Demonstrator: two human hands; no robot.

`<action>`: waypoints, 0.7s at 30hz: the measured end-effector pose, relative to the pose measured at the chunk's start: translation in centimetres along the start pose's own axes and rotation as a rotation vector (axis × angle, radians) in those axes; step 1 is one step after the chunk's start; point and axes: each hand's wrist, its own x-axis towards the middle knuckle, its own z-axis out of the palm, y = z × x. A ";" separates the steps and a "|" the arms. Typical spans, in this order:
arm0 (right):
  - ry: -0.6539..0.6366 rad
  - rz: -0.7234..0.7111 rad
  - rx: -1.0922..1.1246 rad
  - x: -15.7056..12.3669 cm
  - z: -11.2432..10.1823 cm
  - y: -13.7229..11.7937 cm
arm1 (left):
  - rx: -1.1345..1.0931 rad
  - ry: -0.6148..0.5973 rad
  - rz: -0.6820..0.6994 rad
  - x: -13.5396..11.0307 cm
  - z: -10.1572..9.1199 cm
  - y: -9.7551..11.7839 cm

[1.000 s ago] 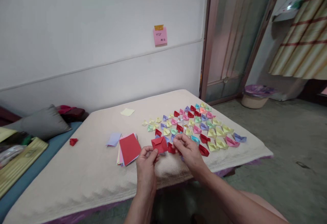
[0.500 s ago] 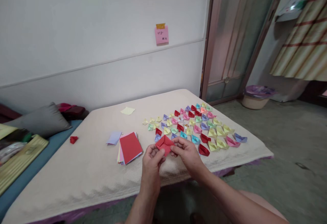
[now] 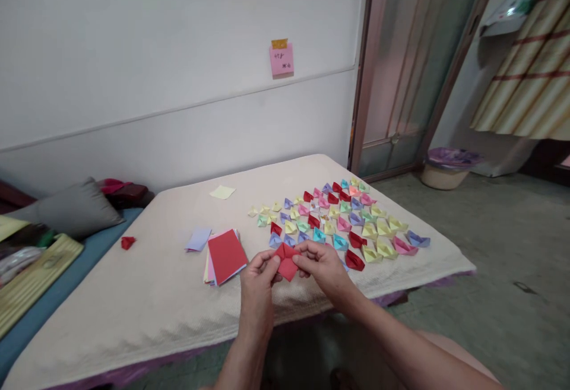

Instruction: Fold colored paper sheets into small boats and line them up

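A partly folded red paper piece (image 3: 285,261) is pinched between both my hands just above the near edge of the cream-covered table (image 3: 146,295). My left hand (image 3: 258,277) grips its left side and my right hand (image 3: 321,264) grips its right side, fingers closed. Beyond my right hand lie several small folded paper boats (image 3: 342,221) in red, yellow, pink, blue and green, set out in rows. Left of my hands sits a stack of coloured paper sheets (image 3: 225,256) with a red one on top.
A loose lilac sheet (image 3: 198,239) and a pale yellow note (image 3: 222,192) lie further back on the table. A small red paper scrap (image 3: 127,242) lies on the blue mat at left, near a grey cushion (image 3: 71,212). A basket (image 3: 446,168) stands by the door at right.
The red paper has come down and nearer to me between my hands, and its shape has changed from a flat envelope-like form to a smaller folded piece.
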 end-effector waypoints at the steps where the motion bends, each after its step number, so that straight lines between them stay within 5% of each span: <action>1: 0.002 0.001 -0.001 0.1 0.0 0.1 | 0.013 0.012 0.018 0.0 0.0 0.1; 11: 0.021 -0.137 -0.178 -0.4 0.3 0.6 | 0.606 0.165 0.494 -1.1 0.4 0.4; 21: 0.006 -0.160 -0.225 -0.8 0.6 1.3 | 0.831 0.168 0.756 -1.0 0.3 -0.4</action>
